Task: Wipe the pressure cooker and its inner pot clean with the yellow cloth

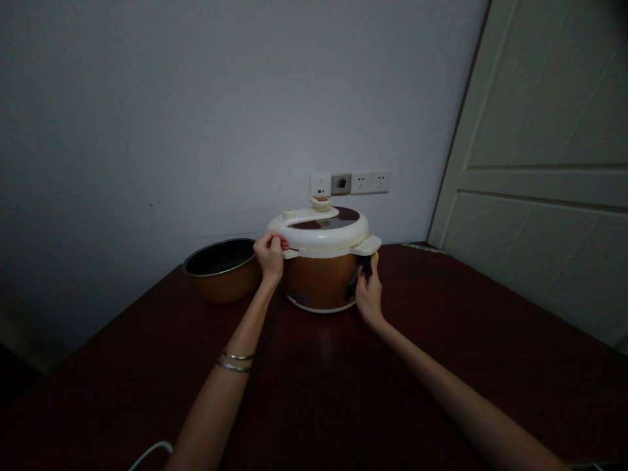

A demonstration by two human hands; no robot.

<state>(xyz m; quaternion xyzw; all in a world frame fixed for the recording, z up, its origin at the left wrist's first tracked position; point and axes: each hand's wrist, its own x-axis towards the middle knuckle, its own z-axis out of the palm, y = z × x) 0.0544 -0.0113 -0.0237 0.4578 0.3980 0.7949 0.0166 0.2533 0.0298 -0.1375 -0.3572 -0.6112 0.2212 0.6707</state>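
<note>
An electric pressure cooker (pixel 321 281) with a brown body and a white lid (pixel 328 241) stands upright on the dark red table, its lid down. At its left side, my left hand (pixel 271 256) is closed around the cooker's left handle, which its fingers mostly cover. My right hand (pixel 369 291) is under the right handle (pixel 367 246), its fingers pinching a small black object (pixel 366 265) against the cooker's side. A bit of yellow shows by the fingertips; the object's exact kind is too dark to make out.
A brown inner pot (pixel 220 282) with a dark inside stands left of the cooker. Wall sockets (pixel 370 182) sit behind it. A white cable (pixel 153 450) lies at the lower left. A flat strip (pixel 422 248) lies at the back right, near a panelled door (pixel 540 170).
</note>
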